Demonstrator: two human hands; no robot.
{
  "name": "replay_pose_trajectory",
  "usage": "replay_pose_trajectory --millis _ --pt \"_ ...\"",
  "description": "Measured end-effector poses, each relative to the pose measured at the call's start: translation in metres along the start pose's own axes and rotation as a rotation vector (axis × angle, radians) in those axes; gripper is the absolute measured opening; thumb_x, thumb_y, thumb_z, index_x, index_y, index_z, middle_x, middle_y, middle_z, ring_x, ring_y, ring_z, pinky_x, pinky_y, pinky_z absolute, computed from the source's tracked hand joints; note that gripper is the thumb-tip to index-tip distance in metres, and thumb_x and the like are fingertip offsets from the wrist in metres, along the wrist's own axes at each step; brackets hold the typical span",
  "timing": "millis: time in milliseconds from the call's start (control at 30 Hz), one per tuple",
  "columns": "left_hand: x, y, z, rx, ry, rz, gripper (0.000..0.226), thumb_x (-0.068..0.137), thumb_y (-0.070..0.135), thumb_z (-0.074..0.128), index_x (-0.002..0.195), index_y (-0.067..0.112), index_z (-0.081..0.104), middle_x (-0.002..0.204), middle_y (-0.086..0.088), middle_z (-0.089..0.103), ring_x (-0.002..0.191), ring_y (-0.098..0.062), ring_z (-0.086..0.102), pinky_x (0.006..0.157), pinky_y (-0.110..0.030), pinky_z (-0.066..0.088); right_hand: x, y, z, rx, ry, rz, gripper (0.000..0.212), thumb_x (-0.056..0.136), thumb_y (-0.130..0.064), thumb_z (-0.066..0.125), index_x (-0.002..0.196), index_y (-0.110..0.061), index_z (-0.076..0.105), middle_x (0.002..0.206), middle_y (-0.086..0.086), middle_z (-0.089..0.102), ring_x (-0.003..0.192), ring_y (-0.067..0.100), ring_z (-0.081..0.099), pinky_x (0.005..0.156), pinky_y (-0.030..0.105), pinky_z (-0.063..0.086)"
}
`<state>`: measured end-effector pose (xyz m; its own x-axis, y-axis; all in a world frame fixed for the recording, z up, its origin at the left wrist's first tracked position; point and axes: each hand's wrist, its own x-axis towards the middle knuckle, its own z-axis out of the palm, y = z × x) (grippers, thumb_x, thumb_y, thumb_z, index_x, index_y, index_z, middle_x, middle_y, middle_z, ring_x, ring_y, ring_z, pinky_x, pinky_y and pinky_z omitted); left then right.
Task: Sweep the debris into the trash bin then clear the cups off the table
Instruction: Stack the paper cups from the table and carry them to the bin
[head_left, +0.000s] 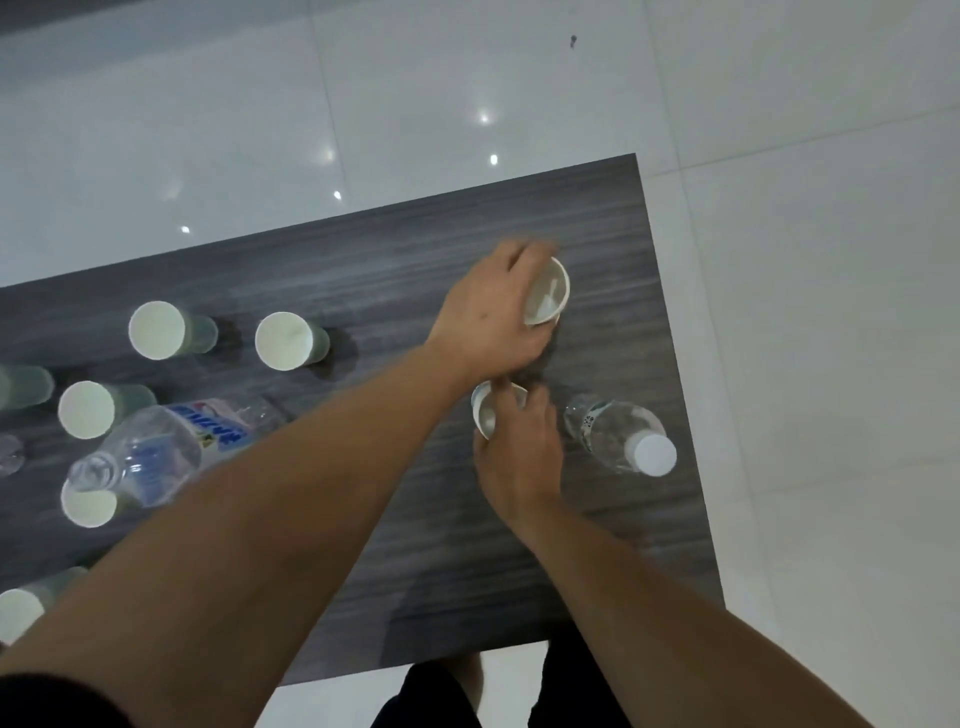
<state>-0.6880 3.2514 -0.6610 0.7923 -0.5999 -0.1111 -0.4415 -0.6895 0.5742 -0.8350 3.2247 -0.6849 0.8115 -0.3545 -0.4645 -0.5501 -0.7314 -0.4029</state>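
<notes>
Dark grey wood-grain tabletop (597, 218) carries everything; near its left edge lies a big clear plastic bottle (156, 452) w/ blue-and-white label, writing too blurred to read, amid white paper cups standing upright, e.g. one (283, 340) toward the far edge. Left hand (488, 317) reaches toward the far right corner, fingers curled round a white paper cup (548, 293) w/ crumpled bits inside. Right hand (519, 457), just nearer, grips a second white cup (485, 410) beside a small clear capped bottle (621, 434) by the right edge.

Cups (283, 340) left on table (597, 218) — capped bottle (618, 434) right.
</notes>
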Motion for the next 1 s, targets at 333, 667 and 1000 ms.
replay_pose_trajectory --millis 333,667,1000 --pt "0.004 -0.01 0.026 0.141 -0.232 -0.087 0.069 0.072 0.022 0.076 0.133 0.013 0.043 0.134 -0.007 0.04 0.112 -0.03 0.049 0.081 -0.042 0.052 0.004 0.004 0.003 0.003 -0.029 -0.06 0.059 0.079 -0.013 0.073 0.129 -0.024 0.045 0.117 0.008 0.043 0.1 0.027 0.05 0.078 0.04 0.054" --pt "-0.057 -0.091 -0.076 0.377 0.451 -0.811 0.055 0.068 0.033 0.056 0.117 0.011 0.05 0.116 -0.017 0.052 0.102 -0.038 0.048 0.081 -0.046 0.04 0.011 -0.022 0.008 -0.049 -0.112 -0.059 0.076 0.077 -0.02 0.078 0.139 -0.034 0.038 0.13 0.01 0.04 0.109 0.028 0.047 0.078 0.037 0.053" --pt "-0.113 -0.145 -0.052 0.138 0.181 -0.811 0.063 0.074 0.019 0.066 0.131 0.01 0.042 0.136 -0.018 0.037 0.114 -0.042 0.04 0.099 -0.047 0.036 0.012 -0.033 0.027 -0.1 -0.045 -0.034 0.078 0.075 -0.02 0.079 0.141 -0.034 0.039 0.133 0.011 0.035 0.112 0.03 0.041 0.079 0.04 0.052"
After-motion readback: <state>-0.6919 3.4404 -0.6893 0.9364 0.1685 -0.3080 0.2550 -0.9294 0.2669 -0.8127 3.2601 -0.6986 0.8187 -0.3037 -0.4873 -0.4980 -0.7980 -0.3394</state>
